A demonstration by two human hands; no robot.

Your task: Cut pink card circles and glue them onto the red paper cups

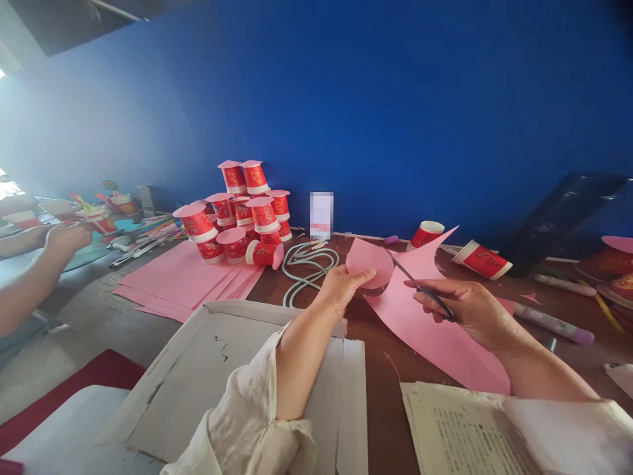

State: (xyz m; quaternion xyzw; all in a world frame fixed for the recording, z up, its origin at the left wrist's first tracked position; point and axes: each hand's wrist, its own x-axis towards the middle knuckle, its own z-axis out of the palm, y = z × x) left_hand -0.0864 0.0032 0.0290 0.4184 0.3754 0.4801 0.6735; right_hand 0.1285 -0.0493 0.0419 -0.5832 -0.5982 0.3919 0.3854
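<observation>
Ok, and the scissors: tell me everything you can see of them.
The scissors look slim and dark, with narrow, metal-looking blades and a blackish handle, rounded at its end and partly hidden by fingers. The right hand grips the handle. They slant, blades pointing up and left in the picture, over the pink paper, the tip at the edge of its rounded part; blade and paper appear to touch. How far the blades stand open, I can't tell.

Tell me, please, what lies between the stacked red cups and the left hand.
In the head view, a coiled pale cable lies there on the brown table, between the stacked red cups and the left hand.
</observation>
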